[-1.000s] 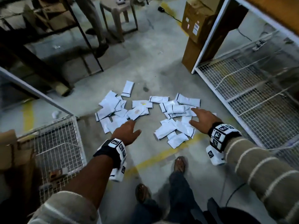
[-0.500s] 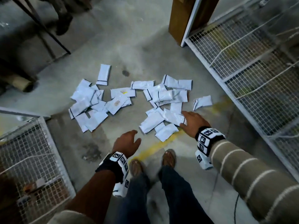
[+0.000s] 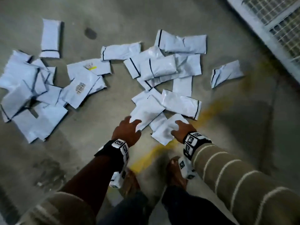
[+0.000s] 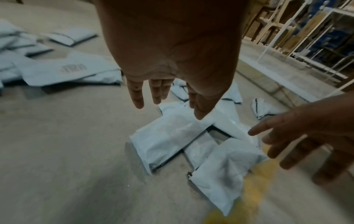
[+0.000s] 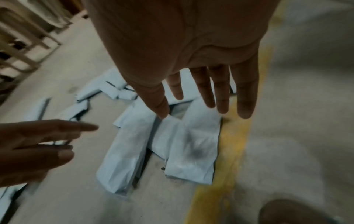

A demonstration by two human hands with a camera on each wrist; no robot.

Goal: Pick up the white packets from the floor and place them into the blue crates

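Both hands (image 3: pixel 128 130) (image 3: pixel 182 129) hover flat-fingered, grasping nothing, above packets (image 3: pixel 146 112) edging the yellow line (image 3: pixel 211 111).

A bare grey concrete floor (image 3: pixel 162 17) fills the dim workspace, stained with a dark oval spot (image 3: pixel 90 33) near its far edge. A worn yellow painted line (image 3: pixel 209 111) runs diagonally across it. At the far right corner stands a white wire-mesh rack (image 3: pixel 276 21). Wooden shelving (image 4: pixel 277 22) is visible beyond, in low indoor light.
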